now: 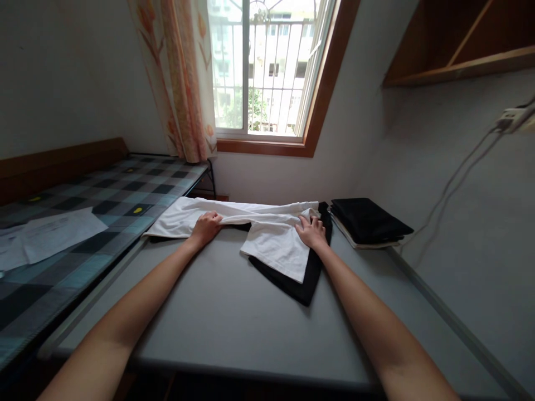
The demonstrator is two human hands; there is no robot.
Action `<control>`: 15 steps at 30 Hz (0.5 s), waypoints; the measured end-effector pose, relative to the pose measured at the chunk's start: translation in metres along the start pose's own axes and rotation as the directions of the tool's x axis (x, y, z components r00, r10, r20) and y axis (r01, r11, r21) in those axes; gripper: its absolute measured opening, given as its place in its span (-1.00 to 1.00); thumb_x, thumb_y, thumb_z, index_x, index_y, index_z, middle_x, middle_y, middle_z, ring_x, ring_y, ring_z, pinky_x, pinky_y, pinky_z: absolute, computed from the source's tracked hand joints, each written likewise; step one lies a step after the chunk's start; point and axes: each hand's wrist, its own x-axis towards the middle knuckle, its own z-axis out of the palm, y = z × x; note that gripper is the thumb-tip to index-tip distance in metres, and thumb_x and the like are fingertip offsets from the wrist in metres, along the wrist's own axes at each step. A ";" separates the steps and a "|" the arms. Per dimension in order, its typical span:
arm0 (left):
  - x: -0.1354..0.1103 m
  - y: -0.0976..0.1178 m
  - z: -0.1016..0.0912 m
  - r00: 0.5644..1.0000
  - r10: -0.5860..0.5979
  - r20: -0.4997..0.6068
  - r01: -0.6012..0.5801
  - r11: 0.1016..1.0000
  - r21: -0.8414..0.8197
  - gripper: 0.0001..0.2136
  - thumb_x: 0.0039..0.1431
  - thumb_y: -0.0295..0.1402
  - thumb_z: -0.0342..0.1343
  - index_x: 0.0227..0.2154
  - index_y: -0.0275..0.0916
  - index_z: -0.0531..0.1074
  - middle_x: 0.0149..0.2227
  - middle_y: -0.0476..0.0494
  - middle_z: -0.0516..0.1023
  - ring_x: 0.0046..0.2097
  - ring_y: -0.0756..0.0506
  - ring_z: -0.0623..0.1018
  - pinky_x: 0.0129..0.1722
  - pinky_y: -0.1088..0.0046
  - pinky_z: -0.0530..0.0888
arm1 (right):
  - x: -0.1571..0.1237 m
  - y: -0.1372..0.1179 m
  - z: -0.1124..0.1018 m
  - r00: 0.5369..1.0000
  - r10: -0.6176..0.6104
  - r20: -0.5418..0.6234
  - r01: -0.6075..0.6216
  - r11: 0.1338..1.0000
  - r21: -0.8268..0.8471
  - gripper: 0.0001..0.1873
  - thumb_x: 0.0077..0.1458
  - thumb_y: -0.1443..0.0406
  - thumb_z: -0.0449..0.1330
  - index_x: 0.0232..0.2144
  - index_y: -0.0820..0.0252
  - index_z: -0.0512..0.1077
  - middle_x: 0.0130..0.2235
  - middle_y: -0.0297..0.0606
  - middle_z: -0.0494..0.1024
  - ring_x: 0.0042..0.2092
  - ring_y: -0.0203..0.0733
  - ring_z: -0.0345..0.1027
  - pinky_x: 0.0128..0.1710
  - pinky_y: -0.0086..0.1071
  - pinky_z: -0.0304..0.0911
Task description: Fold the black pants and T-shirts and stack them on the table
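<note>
A pair of white shorts (278, 250) lies spread across the grey table, one leg toward the left and the other angled toward me on the right. Beneath it is a black garment (312, 275), showing mostly along the right side and below the right leg. My left hand (207, 227) is closed on the near edge of the white shorts, between the two legs. Resting on the right part of the white cloth, my right hand (312, 231) has its fingers apart and slightly bent. The cloth is wrinkled near that hand.
Folded dark clothes (370, 220) are stacked at the table's back right, with a pale layer underneath. A bed with a checked mattress (104, 192) adjoins the left side, with papers (61, 234) on it. Behind are a curtain (184, 83) and a barred window. Cables (455, 172) hang at right.
</note>
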 end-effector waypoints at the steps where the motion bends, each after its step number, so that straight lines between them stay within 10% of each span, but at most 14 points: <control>1: -0.003 0.001 -0.002 0.999 0.031 0.012 -0.031 0.999 0.026 -0.78 0.28 -0.35 -0.02 -0.18 -0.23 0.53 -0.14 -0.29 0.50 -0.08 -0.23 0.48 -0.08 0.25 0.40 | -0.004 0.001 -0.001 1.000 -0.006 0.007 0.006 1.000 -0.014 -0.38 0.28 0.00 -0.10 0.31 0.02 0.16 0.20 0.03 0.20 0.19 0.19 0.10 0.13 -0.04 0.05; 15: -0.068 -0.011 -0.037 0.918 0.390 0.070 -0.397 0.907 0.141 -0.78 0.26 -0.56 0.00 -0.11 -0.33 0.48 -0.19 -0.26 0.50 -0.18 -0.17 0.50 -0.16 0.33 0.43 | -0.101 0.002 -0.016 0.999 -0.038 0.022 0.040 0.994 -0.103 -0.41 0.30 0.04 -0.12 0.31 -0.01 0.18 0.16 -0.03 0.25 0.16 0.12 0.11 0.12 -0.09 0.06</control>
